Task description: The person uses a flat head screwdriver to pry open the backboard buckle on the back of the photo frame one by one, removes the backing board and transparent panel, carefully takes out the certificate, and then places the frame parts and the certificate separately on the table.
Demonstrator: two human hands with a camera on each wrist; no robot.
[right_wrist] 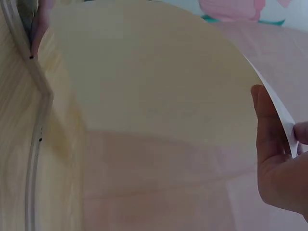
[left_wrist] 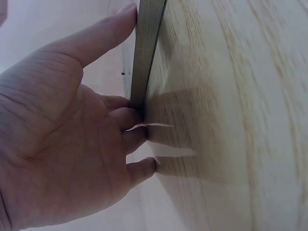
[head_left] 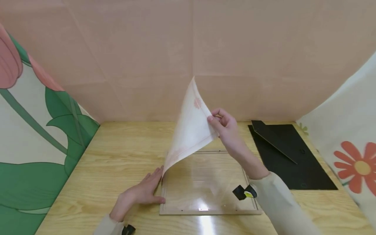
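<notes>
My right hand (head_left: 227,132) pinches the right edge of a white paper sheet (head_left: 192,127) with a faint pink print, between thumb and fingers. The sheet is lifted and curved, its far corner pointing up and its lower left corner down by the left side of a picture frame (head_left: 211,212). That thin frame lies flat, the wood grain showing through its middle. At its left edge rests my left hand (head_left: 144,191), fingers extended. In the left wrist view the thumb and fingertips touch the frame's side (left_wrist: 147,53). The right wrist view shows the sheet's plain back (right_wrist: 159,72).
A black backing board (head_left: 311,169) with a fold-out stand leg (head_left: 274,143) lies on the table (head_left: 117,147) to the right. A pink-brown cloth (head_left: 147,65) hangs behind. Flower-printed cloths (head_left: 358,163) stand at both sides.
</notes>
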